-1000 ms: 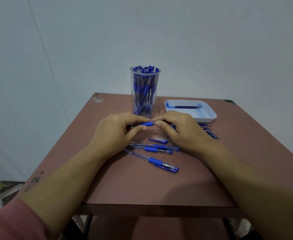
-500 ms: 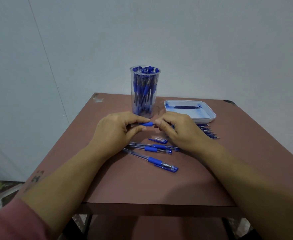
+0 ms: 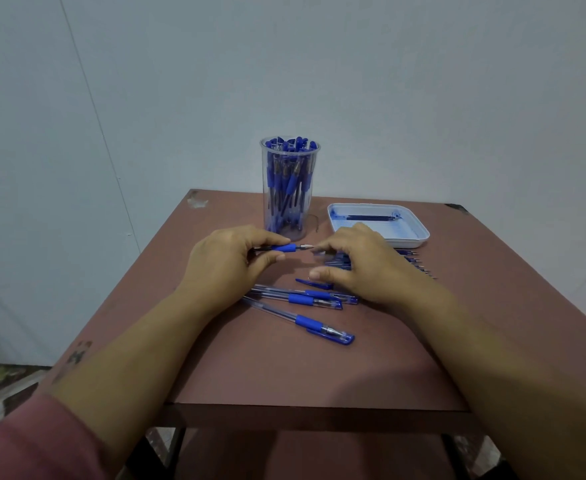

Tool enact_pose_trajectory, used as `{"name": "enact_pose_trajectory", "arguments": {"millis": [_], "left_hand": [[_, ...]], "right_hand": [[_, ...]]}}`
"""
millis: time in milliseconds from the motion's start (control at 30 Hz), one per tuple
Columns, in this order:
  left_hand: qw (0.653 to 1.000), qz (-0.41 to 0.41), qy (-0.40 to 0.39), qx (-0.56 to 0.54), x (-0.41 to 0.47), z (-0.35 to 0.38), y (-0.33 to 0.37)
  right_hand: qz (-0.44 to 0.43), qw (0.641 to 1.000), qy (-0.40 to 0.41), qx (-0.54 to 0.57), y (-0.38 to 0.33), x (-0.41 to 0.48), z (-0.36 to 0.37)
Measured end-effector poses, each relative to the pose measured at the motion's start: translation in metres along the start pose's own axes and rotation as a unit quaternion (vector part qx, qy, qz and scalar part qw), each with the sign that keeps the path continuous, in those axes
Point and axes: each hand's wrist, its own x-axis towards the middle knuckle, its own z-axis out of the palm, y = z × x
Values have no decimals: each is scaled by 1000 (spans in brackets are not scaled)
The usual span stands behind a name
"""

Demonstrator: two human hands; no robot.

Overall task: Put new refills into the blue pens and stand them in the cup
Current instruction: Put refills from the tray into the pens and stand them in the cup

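Right now you are holding a blue pen (image 3: 284, 248) level over the middle of the worktop (image 3: 284, 375), just in front of the cup (image 3: 289, 202). Your left hand (image 3: 225, 265) is closing its grip around the barrel, fingers on top and thumb beneath. The blue sleeve and the bare metal tip are sticking out toward the right. Your right hand (image 3: 364, 268) is arching beside it, one fingertip reaching the pen's tip while the thumb is standing well apart. That grip is spreading wide, with nothing showing in it.

The clear cup is standing upright near the far edge, packed with blue pens. A white tray (image 3: 409, 241) is sitting toward the far right corner, carrying a single refill (image 3: 371, 217). A row of refills (image 3: 419, 266) is lying just in front of the tray, partly hidden by your right hand. Three capped pens (image 3: 298, 299) are lying between your wrists, nearer the front edge, and a loose blue cap (image 3: 314, 284) is lying just beyond them, under your right thumb.
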Motion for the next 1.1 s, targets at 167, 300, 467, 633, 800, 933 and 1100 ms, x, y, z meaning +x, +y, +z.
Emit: {"name": "enact_pose_trajectory", "arguments": {"millis": [167,300,467,633,800,933,1100], "left_hand": [[1000,2,-4,-2,0,-1,-3],[1000,-4,-11,-12,-1,-1,-2],[1000,-9,-17,-14,-2,-3,-1],[999,24,-36,-9,-2,-1,4],[998,65,0,9,-2,0,10],[998,68,-9,6,-2,-1,11],[997,59,-16,44,0,-1,18]], "right_hand": [[14,995,-79,-57,1,-4,-2],[21,999,-31,11,-5,-8,-8],[58,996,15,66,-6,-11,-15],[34,995,21,97,-12,-11,-10],[14,987,67,144,-13,-6,-2],[-10,983,91,162,-13,-8,2],[-8,984,63,169,-10,-5,7]]}}
